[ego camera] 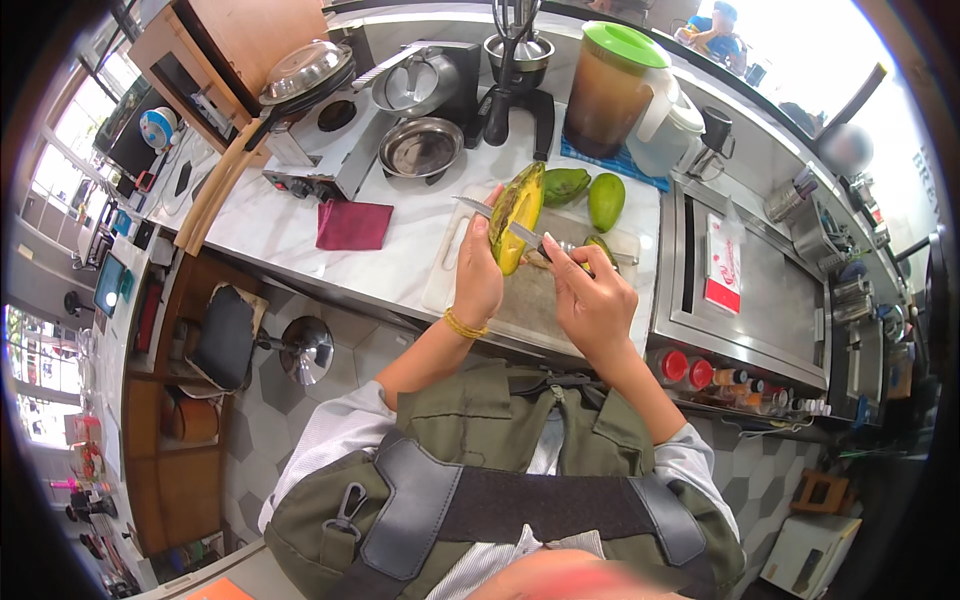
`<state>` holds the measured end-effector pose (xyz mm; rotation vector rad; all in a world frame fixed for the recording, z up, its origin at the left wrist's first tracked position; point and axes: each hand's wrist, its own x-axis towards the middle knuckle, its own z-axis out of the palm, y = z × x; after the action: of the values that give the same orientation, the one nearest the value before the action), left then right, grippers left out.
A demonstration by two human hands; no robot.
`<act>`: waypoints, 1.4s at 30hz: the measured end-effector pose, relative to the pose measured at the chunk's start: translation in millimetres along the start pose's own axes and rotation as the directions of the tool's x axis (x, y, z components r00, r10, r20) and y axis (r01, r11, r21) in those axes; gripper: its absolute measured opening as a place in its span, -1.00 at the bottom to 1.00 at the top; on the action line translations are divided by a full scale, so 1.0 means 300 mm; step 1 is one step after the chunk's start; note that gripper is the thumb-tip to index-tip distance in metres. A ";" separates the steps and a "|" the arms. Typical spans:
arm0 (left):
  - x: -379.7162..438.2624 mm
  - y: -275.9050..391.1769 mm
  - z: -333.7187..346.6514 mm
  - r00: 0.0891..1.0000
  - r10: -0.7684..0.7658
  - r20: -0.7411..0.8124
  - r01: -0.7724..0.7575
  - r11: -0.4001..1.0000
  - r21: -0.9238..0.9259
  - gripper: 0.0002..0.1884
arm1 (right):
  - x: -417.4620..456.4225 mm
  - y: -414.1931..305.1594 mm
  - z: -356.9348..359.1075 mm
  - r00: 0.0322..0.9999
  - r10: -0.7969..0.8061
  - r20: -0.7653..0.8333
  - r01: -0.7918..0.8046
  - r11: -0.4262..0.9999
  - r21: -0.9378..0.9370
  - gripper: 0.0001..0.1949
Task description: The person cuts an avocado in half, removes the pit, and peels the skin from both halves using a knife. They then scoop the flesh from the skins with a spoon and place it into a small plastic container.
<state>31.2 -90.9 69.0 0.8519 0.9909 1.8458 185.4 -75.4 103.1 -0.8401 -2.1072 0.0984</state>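
Note:
My left hand (478, 270) holds a cut avocado half (517, 221) upright above the cutting board (517, 311). Its hollow yellow-green flesh faces right, and dark patches mark its upper left part. In my right hand (596, 296) is a serrated knife (529, 235) with a dark handle. The blade crosses in front of the fruit, its tip reaching past my left fingers; whether it cuts into the flesh I cannot tell. Behind the fruit lie two whole green fruits, one left (566, 186) and one right (606, 202). Another cut piece (600, 249) is partly hidden by my right hand.
A folded maroon cloth (355, 225) lies left, near an electric hot plate (330, 150) and a steel bowl (421, 146). Behind are a manual juicer (517, 90) and a green-lidded pitcher (611, 97). A steel counter unit (765, 300) adjoins on the right. Someone (716, 37) sits beyond the counter.

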 end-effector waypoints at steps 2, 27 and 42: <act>0.000 0.003 -0.003 0.999 -0.045 0.030 0.044 0.999 0.016 -0.47 | 0.003 0.004 -0.007 1.000 -0.002 -0.005 0.002 1.000 -0.002 -0.61; 0.008 0.001 -0.039 0.931 -0.331 0.154 0.339 0.940 -0.031 -0.54 | 0.081 0.121 -0.086 0.938 0.230 0.258 -0.265 0.958 0.111 -0.74; -0.042 -0.070 -0.095 0.942 -0.335 0.024 0.331 0.938 0.104 -0.51 | -0.040 0.083 -0.061 0.967 0.169 0.189 -0.193 0.974 0.120 -0.69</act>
<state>20.1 -103.9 35.5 0.7251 1.1319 1.4963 217.2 -67.4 98.0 -0.9694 -2.1552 0.4256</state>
